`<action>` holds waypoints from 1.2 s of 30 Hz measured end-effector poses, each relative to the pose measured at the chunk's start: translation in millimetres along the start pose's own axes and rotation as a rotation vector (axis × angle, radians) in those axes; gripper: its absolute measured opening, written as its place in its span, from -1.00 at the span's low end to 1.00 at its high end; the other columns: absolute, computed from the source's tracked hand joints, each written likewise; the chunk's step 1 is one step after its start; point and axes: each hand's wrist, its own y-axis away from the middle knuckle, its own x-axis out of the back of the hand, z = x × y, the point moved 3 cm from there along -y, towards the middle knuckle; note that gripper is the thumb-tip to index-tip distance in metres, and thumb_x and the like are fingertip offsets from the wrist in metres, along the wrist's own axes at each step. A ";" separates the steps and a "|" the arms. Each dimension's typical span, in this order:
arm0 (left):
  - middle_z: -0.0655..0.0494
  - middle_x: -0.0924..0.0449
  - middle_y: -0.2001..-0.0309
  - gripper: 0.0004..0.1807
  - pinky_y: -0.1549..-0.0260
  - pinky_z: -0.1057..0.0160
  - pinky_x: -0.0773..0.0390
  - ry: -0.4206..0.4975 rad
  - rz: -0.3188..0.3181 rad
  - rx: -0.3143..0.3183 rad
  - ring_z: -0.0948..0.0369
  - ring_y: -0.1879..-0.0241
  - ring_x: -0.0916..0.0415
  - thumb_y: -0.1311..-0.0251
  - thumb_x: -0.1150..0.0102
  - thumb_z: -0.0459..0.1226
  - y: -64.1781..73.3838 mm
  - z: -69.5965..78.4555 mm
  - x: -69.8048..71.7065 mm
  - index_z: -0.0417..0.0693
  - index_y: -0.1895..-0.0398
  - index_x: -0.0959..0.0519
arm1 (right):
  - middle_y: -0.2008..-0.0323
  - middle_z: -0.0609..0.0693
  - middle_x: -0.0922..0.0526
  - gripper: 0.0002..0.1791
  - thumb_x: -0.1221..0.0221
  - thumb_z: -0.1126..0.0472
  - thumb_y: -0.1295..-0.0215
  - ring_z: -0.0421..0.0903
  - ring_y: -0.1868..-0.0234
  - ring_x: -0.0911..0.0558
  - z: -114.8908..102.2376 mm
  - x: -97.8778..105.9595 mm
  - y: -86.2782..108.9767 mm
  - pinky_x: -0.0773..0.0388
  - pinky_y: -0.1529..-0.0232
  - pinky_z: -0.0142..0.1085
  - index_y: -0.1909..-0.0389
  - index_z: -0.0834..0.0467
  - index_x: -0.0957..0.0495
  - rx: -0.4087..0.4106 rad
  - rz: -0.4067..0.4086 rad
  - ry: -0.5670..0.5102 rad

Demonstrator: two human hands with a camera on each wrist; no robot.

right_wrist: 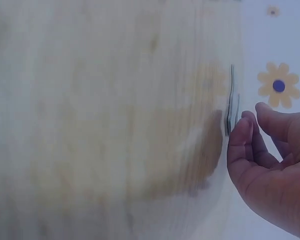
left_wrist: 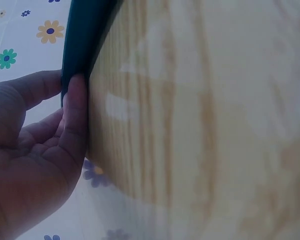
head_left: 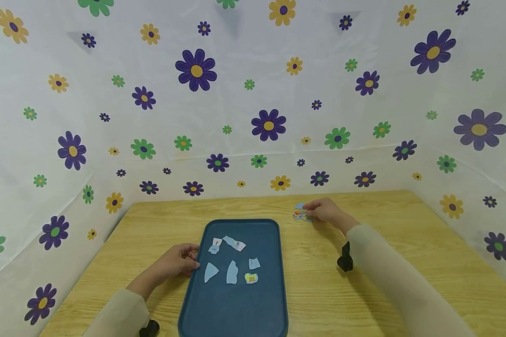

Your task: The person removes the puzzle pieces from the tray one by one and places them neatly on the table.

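My left hand (head_left: 179, 260) grips the left rim of a dark blue tray (head_left: 240, 311); in the left wrist view, its thumb and fingers close on the tray's edge (left_wrist: 80, 45). At the far right of the table, my right hand (head_left: 326, 213) reaches over a multicoloured paper-like piece (head_left: 300, 216). Just beyond it, a light blue piece (head_left: 300, 205) lies right at the fingertips. From the right wrist, these pieces (right_wrist: 231, 100) show edge-on beside the fingers (right_wrist: 238, 145), with the thumb held apart above.
Several torn-looking pieces lie spread on the tray, among them a pale blue triangle (head_left: 211, 272), a long strip (head_left: 234, 243) and a yellow-patterned piece (head_left: 251, 278). The wooden table (head_left: 362, 290) ends at a white flower-print sheet (head_left: 236, 98) behind and at both sides.
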 end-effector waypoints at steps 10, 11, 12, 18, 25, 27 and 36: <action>-0.03 -0.42 0.28 -0.42 0.36 0.17 -0.57 0.003 -0.011 -0.012 0.11 0.31 -0.43 -0.13 -0.25 -0.44 -0.9 -1.0 0.0 -0.41 -0.24 -0.36 | 0.00 0.19 -0.58 -0.67 -0.12 0.34 -0.38 -0.06 0.31 -0.49 -10.5 -18.9 18.7 -0.47 0.30 -0.28 -0.12 0.32 -0.56 0.079 -0.084 -0.064; -0.03 -0.42 0.28 -0.42 0.36 0.17 -0.57 0.005 -0.013 -0.015 0.11 0.31 -0.43 -0.13 -0.26 -0.44 -0.5 -0.8 -0.2 -0.42 -0.24 -0.36 | 0.00 0.20 -0.57 -0.67 -0.11 0.34 -0.39 -0.04 0.31 -0.48 -13.6 -21.3 22.7 -0.47 0.30 -0.26 -0.12 0.34 -0.55 0.090 -0.095 -0.077; -0.03 -0.42 0.28 -0.41 0.36 0.16 -0.57 0.007 -0.014 -0.017 0.11 0.31 -0.43 -0.13 -0.25 -0.45 -0.2 -0.6 -0.3 -0.43 -0.25 -0.35 | -0.03 0.23 -0.56 -0.66 -0.10 0.35 -0.39 -0.03 0.29 -0.49 -16.3 -23.6 25.8 -0.47 0.29 -0.24 -0.14 0.36 -0.53 0.101 -0.112 -0.093; -0.03 -0.41 0.29 -0.42 0.36 0.15 -0.57 0.008 -0.011 -0.021 0.11 0.31 -0.42 -0.13 -0.25 -0.45 1.2 -0.3 -0.9 -0.44 -0.24 -0.34 | -0.08 0.26 -0.55 -0.64 -0.09 0.36 -0.40 0.06 0.07 -0.54 -29.1 -39.9 40.6 -0.54 0.10 -0.14 -0.18 0.37 -0.49 0.125 -0.199 -0.178; -0.04 -0.43 0.28 -0.42 0.35 0.17 -0.58 0.012 0.002 -0.008 0.11 0.30 -0.43 -0.13 -0.24 -0.45 -1.6 -3.3 -0.1 -0.42 -0.24 -0.36 | 0.01 0.24 -0.58 -0.63 -0.12 0.35 -0.37 0.01 0.13 -0.56 -43.2 -62.7 56.5 -0.54 0.10 -0.15 -0.16 0.37 -0.50 0.170 -0.269 -0.202; -0.04 -0.42 0.27 -0.42 0.34 0.16 -0.58 0.015 0.007 -0.005 0.11 0.29 -0.43 -0.13 -0.24 -0.46 -2.1 -3.9 -0.2 -0.41 -0.24 -0.36 | -0.01 0.24 -0.58 -0.63 -0.14 0.35 -0.37 -0.02 0.12 -0.56 -46.8 -68.9 61.3 -0.54 0.09 -0.15 -0.16 0.36 -0.50 0.180 -0.289 -0.207; -0.04 -0.42 0.26 -0.43 0.34 0.18 -0.56 0.016 0.020 0.009 0.11 0.28 -0.42 -0.12 -0.25 -0.46 -0.3 -1.6 0.0 -0.39 -0.23 -0.38 | 0.03 0.17 -0.61 -0.64 -0.17 0.35 -0.34 -0.05 0.10 -0.58 -57.0 -96.3 75.4 -0.56 0.06 -0.19 -0.14 0.33 -0.53 0.220 -0.368 -0.185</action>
